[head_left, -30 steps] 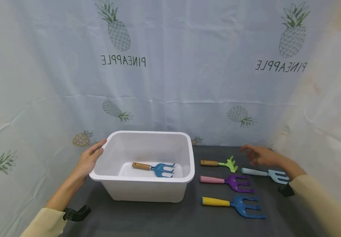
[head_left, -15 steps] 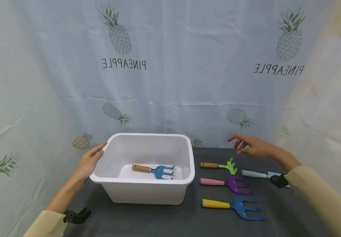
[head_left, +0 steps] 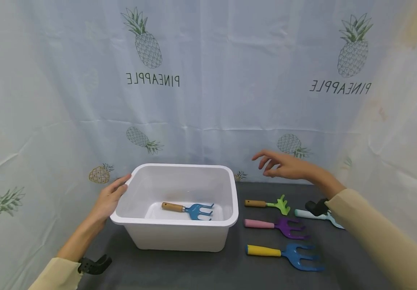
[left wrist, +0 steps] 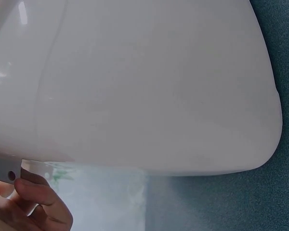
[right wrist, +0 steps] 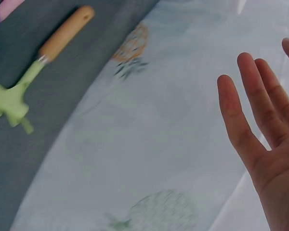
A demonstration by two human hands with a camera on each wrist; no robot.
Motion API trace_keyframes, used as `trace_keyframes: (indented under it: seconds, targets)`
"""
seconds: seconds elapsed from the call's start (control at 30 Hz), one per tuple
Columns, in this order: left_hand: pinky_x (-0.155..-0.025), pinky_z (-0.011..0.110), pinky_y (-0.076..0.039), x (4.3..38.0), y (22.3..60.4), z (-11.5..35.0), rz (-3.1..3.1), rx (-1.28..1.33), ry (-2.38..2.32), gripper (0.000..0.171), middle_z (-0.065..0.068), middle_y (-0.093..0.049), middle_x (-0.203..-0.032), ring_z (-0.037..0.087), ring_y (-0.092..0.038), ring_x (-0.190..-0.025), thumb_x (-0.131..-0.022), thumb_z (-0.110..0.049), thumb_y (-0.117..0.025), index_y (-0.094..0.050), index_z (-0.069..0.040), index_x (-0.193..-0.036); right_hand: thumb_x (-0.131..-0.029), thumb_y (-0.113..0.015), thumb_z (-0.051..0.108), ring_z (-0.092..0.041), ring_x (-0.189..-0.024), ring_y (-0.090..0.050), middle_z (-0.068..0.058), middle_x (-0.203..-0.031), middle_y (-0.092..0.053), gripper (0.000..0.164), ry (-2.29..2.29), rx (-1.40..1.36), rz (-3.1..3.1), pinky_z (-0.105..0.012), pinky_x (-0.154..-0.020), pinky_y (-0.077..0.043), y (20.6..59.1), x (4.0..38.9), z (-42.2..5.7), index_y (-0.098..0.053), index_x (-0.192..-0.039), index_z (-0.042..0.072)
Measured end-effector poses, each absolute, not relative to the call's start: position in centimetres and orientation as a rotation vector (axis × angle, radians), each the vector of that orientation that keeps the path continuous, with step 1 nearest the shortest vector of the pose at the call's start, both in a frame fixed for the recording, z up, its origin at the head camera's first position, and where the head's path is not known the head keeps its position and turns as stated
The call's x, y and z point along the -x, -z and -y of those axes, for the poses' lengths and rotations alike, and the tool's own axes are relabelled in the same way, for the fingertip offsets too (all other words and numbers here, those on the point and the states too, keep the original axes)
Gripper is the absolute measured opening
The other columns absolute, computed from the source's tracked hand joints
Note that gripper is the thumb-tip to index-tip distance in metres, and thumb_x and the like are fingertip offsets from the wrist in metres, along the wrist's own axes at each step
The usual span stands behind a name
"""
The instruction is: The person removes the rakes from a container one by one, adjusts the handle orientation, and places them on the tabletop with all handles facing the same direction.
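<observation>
My left hand (head_left: pixel 109 197) grips the left rim of a white plastic basin (head_left: pixel 179 235); its curled fingers (left wrist: pixel 45 202) show at the rim in the left wrist view. Inside the basin lies a blue hand fork (head_left: pixel 197 211) with a wooden handle. My right hand (head_left: pixel 284 165) is raised over the back of the table, holding nothing, its fingers (right wrist: pixel 233 113) spread and slightly bent. Nearest below it is a small green hand rake (head_left: pixel 281 204) with a wooden handle, lying flat on the table.
Right of the basin lie a purple fork (head_left: pixel 288 227) with a pink handle, a blue fork (head_left: pixel 295 255) with a yellow handle, and a pale blue fork (head_left: pixel 308 214) partly under the right sleeve. A pineapple-print curtain (head_left: pixel 208 80) closes off the back and sides of the dark table (head_left: pixel 179 274).
My right hand has moved left and up, from above the pale blue fork to past the green rake. The left hand, basin and tools stay in place.
</observation>
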State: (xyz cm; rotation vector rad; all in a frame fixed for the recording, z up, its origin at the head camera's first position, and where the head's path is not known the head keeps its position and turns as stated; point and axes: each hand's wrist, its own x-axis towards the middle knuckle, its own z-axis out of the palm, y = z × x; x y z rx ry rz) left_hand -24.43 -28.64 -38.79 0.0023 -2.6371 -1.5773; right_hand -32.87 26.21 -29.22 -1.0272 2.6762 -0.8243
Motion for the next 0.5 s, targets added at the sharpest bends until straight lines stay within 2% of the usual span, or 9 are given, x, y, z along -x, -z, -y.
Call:
trace_keyframes:
  seconds: [0.3, 0.5]
  targets:
    - [-0.078, 0.023, -0.057, 24.6, 38.9, 28.7, 2.645, -0.013, 1.574, 0.057, 0.025, -0.034, -0.165, 0.026, -0.061, -0.124, -0.112, -0.039, -0.038, -0.030, -0.016, -0.164, -0.100, -0.066, 0.013, -0.024, -0.113, -0.069, -0.006, -0.126, -0.065, 0.051, 0.721, 1.124, -2.660, -0.041, -0.089, -0.060, 27.5, 33.1, -20.4, -0.051, -0.146, 0.028]
    - [-0.078, 0.021, -0.055, 24.6, 38.8, 28.5, 2.643, -0.033, 1.576, 0.057, 0.026, -0.033, -0.165, 0.039, -0.056, -0.132, -0.112, -0.040, -0.037, -0.030, -0.016, -0.164, -0.100, -0.065, 0.016, -0.025, -0.116, -0.068, -0.006, -0.129, -0.066, 0.050, 0.735, 1.203, -2.591, -0.043, -0.092, -0.059, 26.9, 33.6, -16.4, -0.051, -0.147, 0.027]
